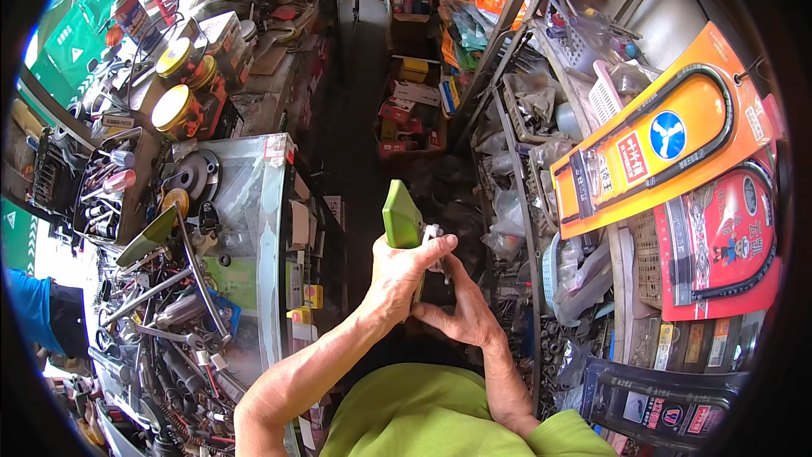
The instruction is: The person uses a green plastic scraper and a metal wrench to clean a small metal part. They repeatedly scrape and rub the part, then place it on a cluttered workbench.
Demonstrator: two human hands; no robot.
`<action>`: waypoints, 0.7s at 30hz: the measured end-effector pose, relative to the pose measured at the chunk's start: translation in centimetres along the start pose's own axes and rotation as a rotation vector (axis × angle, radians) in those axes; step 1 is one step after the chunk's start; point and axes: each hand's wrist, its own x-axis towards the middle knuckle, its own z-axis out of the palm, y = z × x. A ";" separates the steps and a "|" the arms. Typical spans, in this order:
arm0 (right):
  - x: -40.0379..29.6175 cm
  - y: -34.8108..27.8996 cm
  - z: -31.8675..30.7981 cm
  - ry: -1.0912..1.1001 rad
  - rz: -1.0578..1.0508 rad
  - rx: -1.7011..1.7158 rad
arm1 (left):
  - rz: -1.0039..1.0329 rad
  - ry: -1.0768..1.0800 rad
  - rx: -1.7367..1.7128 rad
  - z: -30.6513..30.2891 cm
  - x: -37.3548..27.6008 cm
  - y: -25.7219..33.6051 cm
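Observation:
My left hand [396, 276] grips an angular green plastic part [402, 212], which looks like a mirror housing. A small silvery metal fitting [433, 233] shows beside it, by my left thumb. From the right, my right hand [466, 314] meets the same piece. Its index finger is raised against the fitting, and its thumb lies lower down. Where the fingers meet, much of the piece is hidden. On the counter to the left lies a similar green part [149, 238], near a bent metal rod [200, 273].
A glass-topped counter [269, 235] on the left bears wrenches, sockets and a grinding disc [193, 174]. Cardboard boxes [412, 149] line the narrow aisle [368, 70]. Packaged locks, one on an orange card [704, 86], jut from the right shelves. A person's blue sleeve [28, 304] shows far left.

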 end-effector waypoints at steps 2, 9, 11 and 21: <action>-0.1 0.6 0.2 0.014 0.045 0.122 | 0.017 -0.018 0.033 0.3 -0.3 -0.1; -0.3 1.2 2.2 0.128 0.031 0.358 | 0.254 -0.157 0.252 0.6 -0.4 -1.8; -0.4 1.3 2.7 0.173 0.022 0.386 | 0.251 -0.172 0.231 0.8 -0.5 -2.1; -0.9 0.1 1.8 0.111 0.085 0.320 | 0.050 -0.113 0.103 0.7 -1.3 -1.4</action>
